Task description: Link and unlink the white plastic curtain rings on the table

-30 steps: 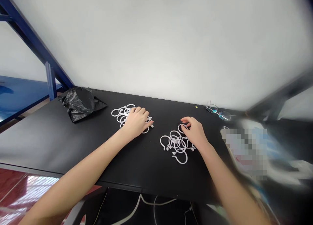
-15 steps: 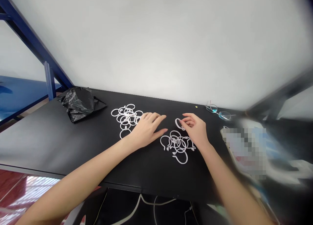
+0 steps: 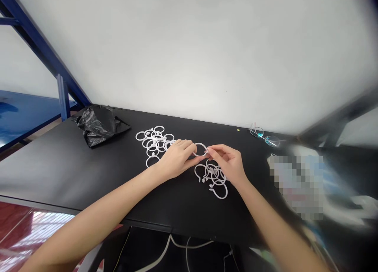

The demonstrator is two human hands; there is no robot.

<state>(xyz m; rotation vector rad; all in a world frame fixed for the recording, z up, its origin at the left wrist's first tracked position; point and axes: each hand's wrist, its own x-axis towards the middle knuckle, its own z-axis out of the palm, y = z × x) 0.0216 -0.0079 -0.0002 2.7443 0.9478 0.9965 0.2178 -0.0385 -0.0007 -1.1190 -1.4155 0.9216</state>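
Both forearms bare. Left forearm (image 3: 109,205) enters from the near left, slants toward the far right; right forearm (image 3: 267,217) enters from the near right, slants toward the far left. Hands face each other near centre, fingertips just beside one another. Left hand (image 3: 173,160): back upward, wrist (image 3: 155,173) roughly in line with the forearm, fingers (image 3: 185,145) bent together, thumb extended rightward below the index. Right hand (image 3: 232,163): thumb and index finger pinched, pointing left; remaining fingers curled toward the palm.
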